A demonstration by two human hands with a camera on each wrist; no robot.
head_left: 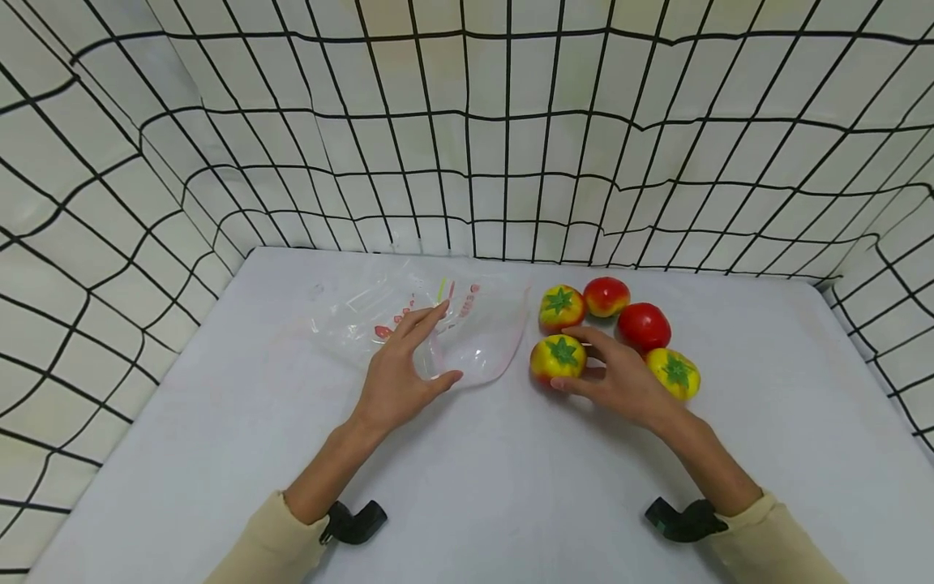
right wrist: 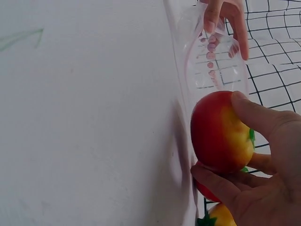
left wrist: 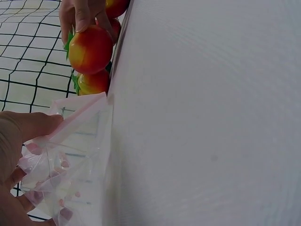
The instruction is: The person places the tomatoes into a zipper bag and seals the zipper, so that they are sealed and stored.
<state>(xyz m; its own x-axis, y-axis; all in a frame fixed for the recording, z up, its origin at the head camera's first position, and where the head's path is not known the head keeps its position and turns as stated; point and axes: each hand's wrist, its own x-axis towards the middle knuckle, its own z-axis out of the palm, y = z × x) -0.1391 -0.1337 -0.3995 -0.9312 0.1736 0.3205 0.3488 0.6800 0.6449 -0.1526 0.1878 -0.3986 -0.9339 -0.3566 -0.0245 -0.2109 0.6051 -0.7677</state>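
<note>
My right hand (head_left: 620, 377) grips a red-and-yellow toy tomato (head_left: 558, 361) with a green star-shaped calyx, thumb on the near side and fingers on the far side. In the right wrist view the same tomato (right wrist: 221, 132) sits between thumb and fingers. My left hand (head_left: 401, 377) is spread over a clear plastic bag (head_left: 485, 332) with pink print. Its thumb (left wrist: 44, 125) lies at the bag's pink-edged mouth in the left wrist view, the other fingers partly behind the film. The bag's mouth faces the held tomato.
Several more tomatoes stand close around the right hand: a yellow-red one (head_left: 562, 307), two redder ones (head_left: 606, 297) behind, and a yellow one (head_left: 674, 373) beside the wrist. A white table (head_left: 467, 503) lies beneath, with black netting (head_left: 511, 146) over white walls around it.
</note>
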